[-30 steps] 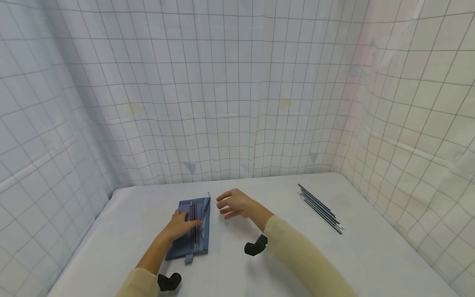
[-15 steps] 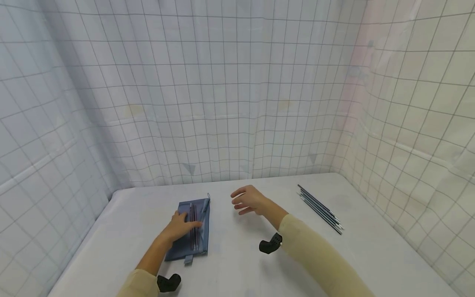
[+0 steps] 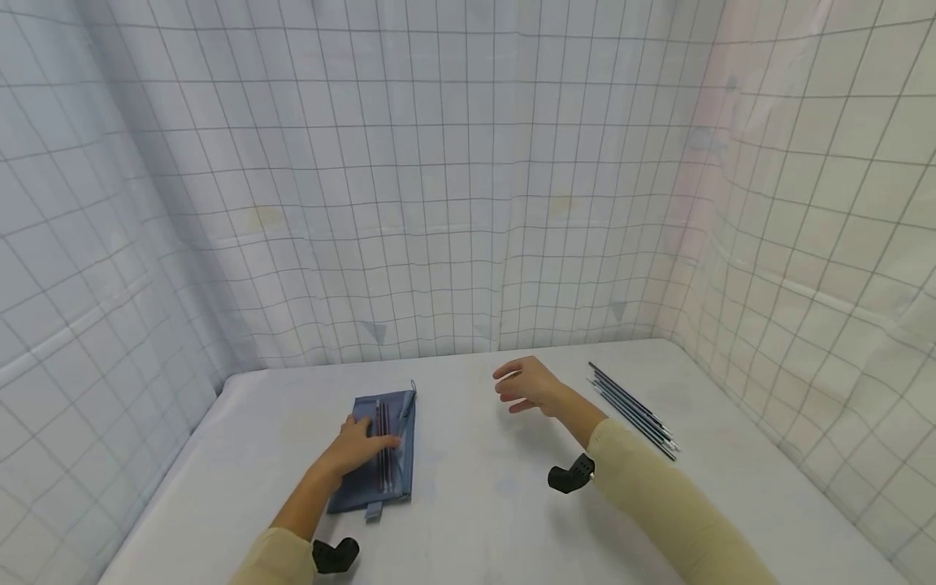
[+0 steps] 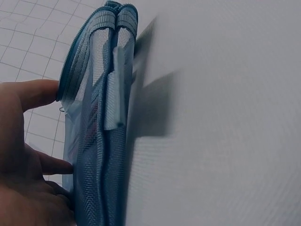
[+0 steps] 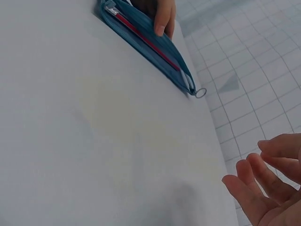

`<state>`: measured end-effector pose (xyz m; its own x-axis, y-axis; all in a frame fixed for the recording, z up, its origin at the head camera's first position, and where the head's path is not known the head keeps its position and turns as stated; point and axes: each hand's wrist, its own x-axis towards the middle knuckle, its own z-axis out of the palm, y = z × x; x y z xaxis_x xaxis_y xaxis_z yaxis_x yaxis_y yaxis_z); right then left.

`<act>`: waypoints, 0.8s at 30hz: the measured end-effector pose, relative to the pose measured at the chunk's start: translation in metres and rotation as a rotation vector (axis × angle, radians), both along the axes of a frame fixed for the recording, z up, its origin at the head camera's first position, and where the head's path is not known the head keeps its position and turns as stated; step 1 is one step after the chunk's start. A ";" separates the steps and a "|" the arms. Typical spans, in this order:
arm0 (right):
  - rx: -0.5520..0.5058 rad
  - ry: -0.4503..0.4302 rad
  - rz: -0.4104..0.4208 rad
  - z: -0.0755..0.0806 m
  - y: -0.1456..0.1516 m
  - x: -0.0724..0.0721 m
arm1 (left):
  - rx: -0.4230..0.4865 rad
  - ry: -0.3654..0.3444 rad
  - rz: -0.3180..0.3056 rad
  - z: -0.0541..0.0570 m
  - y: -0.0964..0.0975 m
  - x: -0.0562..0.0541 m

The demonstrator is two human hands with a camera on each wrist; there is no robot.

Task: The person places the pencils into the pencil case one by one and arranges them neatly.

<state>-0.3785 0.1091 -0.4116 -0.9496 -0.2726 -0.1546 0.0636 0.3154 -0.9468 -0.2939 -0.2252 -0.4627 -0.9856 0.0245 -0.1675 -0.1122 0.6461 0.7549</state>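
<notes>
A blue mesh zip pouch (image 3: pixel 360 486) lies on the white table, left of the middle. Several slim pencil-like sticks (image 3: pixel 383 467) show within its outline, and a red one (image 5: pixel 146 40) appears along its opening in the right wrist view. My left hand (image 3: pixel 354 448) rests on the pouch, thumb spread toward the zip side; in the left wrist view the thumb (image 4: pixel 40 92) touches the zipped edge. My right hand (image 3: pixel 532 383) hovers over the table between pouch and bundle, fingers loosely bent with nothing in them. Farther right lies a bundle of slim dark sticks with pale ends (image 3: pixel 634 413).
White gridded curtains (image 3: pixel 468 203) hang behind the table (image 3: pixel 468 520) and on both sides. Black wrist-worn devices (image 3: pixel 570 474) jut from under each sleeve. A small ring (image 5: pixel 201 93) sticks out at the pouch's far end.
My right hand has moved steadily right, away from the pouch and toward the bundle of sticks. The left hand and the pouch have stayed in place.
</notes>
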 end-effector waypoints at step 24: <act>0.130 0.040 -0.013 -0.001 0.088 -0.007 | -0.023 0.023 0.016 -0.001 0.002 0.003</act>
<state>-0.3860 0.1968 -0.4124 -0.9590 -0.2406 -0.1497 0.0314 0.4349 -0.8999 -0.2905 -0.2236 -0.4635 -0.9894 0.0048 -0.1451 -0.1056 0.6619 0.7421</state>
